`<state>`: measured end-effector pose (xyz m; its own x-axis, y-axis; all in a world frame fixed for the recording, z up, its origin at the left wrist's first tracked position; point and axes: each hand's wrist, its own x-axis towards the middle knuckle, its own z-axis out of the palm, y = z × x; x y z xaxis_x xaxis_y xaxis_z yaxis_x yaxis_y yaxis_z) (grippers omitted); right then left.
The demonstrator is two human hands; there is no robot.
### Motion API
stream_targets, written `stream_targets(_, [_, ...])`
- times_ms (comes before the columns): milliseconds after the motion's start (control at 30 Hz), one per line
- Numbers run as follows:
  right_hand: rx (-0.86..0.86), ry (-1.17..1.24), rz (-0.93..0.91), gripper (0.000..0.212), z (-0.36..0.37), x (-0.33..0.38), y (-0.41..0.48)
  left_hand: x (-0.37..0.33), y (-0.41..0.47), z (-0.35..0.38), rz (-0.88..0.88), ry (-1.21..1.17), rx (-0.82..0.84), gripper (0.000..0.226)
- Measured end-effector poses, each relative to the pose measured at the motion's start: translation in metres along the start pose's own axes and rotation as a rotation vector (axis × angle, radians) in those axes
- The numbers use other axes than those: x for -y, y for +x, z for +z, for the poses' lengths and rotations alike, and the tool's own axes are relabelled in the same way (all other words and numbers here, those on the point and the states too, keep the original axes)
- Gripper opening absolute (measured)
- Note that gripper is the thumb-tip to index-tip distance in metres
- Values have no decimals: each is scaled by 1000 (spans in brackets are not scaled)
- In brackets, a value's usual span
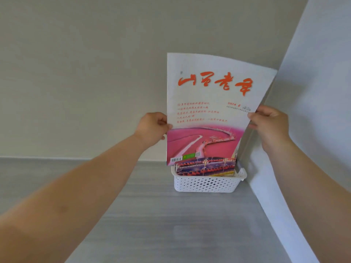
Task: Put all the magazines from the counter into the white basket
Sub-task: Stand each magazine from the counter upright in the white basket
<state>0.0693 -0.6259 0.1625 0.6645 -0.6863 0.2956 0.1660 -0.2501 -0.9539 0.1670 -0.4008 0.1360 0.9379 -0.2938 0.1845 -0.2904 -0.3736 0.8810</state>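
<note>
Both hands gripped the magazine (209,103) upright — left hand (152,128) and right hand (269,124) pinching its side edges — its bottom at the white basket (207,184) on the bench (152,215).

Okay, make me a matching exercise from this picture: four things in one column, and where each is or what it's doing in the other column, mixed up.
Column one:
1 white basket
2 held magazine
3 left hand
4 right hand

Column two:
A grips the magazine's right edge
B stands on the grey counter, in the corner
C upright above the basket
D grips the magazine's left edge

Pairs: 1-B, 2-C, 3-D, 4-A
</note>
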Motion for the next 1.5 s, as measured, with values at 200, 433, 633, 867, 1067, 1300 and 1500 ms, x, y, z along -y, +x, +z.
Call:
stream_targets(200, [-37,42,75,26,-15,-36,14,13,8,43,-74,3,-42,9])
stream_targets(433, [-52,45,184,26,-19,-79,14,42,7,75,-162,97,-56,12])
stream_targets(633, [-47,39,256,28,-18,-108,12,66,5,87,-244,169,2,14])
stream_targets(867, [-25,4,285,30,-15,-126,14,79,11,96,-278,212,38,12])
stream_targets(1067, [11,-44,267,28,-10,-131,23,85,19,98,-302,233,2,6])
stream_targets(1300, [29,-102,294,37,-8,-138,22,91,23,93,-333,288,4,18])
stream_targets(1500, [-96,-300,255,42,-16,-125,2,88,5,81,-302,267,19,11])
